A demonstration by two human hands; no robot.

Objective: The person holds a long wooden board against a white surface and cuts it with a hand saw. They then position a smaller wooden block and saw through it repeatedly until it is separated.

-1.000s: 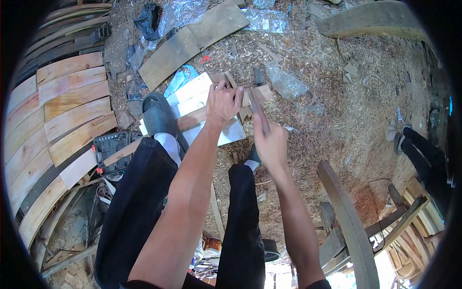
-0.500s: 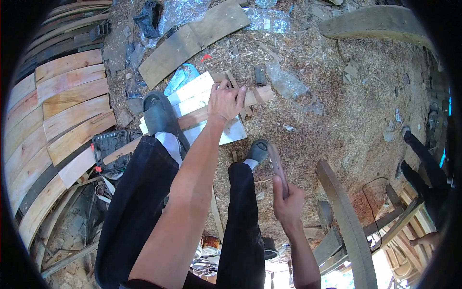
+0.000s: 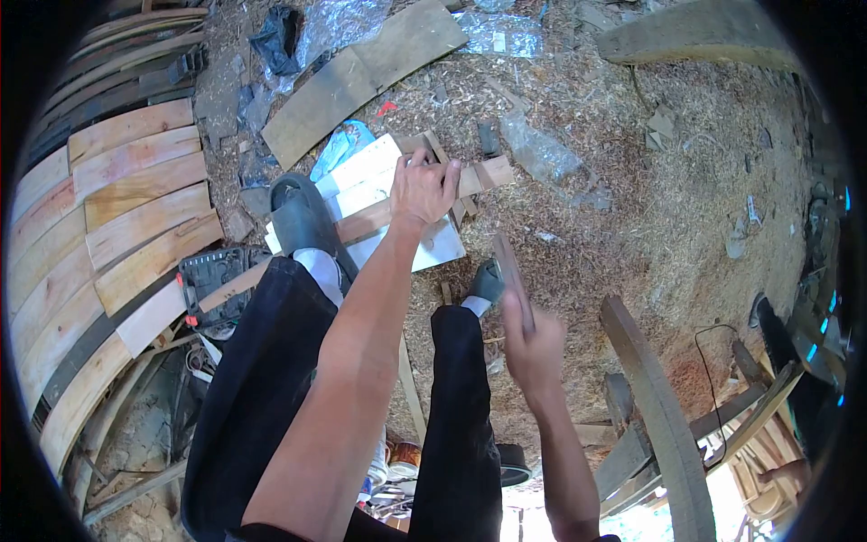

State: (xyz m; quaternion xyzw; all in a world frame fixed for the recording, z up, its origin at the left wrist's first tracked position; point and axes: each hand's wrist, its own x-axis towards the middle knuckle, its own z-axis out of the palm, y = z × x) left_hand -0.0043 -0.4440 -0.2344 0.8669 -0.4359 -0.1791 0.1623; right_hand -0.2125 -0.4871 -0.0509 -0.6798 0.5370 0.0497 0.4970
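Note:
My left hand presses down with bent fingers around a wooden strip, which lies across a white board on the ground. A dark clog on my left foot stands against the strip's near part. Short wood pieces lie under and behind the strip, partly hidden by the hand. Off to the right, my right hand is closed on a flat wooden stick, raised above my other clog. This hand is slightly blurred.
Curved planks are stacked at the left, beside an open black tool case. A wide board and clear plastic lie among wood shavings. A thick beam rises at right; another person's dark-clothed leg is beyond it.
My right hand and the wooden stick have moved slightly up and left. My left hand stays on the strip. At far right, the other person's legs have shifted.

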